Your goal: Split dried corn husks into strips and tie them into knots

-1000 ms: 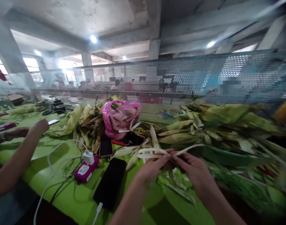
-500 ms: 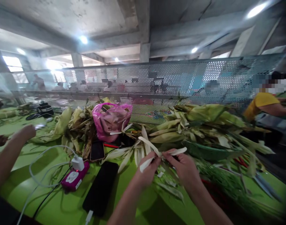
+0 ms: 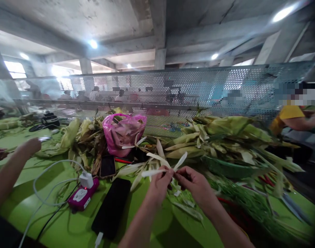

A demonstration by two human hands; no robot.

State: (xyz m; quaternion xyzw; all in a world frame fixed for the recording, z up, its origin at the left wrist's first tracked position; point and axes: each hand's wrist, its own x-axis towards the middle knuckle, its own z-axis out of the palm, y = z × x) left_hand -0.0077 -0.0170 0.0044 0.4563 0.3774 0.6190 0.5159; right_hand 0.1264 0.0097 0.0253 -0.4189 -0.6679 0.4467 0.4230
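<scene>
Corn-husk strips (image 3: 181, 162) sit pinched in the left hand (image 3: 159, 184), front-right of the pink plastic bag (image 3: 121, 137); the right hand (image 3: 192, 179) adjoins them, grip unclear

And here's the left hand (image 3: 159, 182), bare to the fingertips; the right hand (image 3: 190, 178) matches it, bare too! Uncovered wrists, slim, smooth forearms (image 3: 143, 218) widening toward the bottom of the view.

Slender, papery husk strips (image 3: 157, 158) show creamy white against the glossy lime-green tabletop (image 3: 161, 218). I see a translucent hot-pink plastic bag (image 3: 123, 134), a boxy magenta-and-white power strip (image 3: 82, 196), and a silvery perforated metal screen (image 3: 144, 86) dotted in rows.
</scene>
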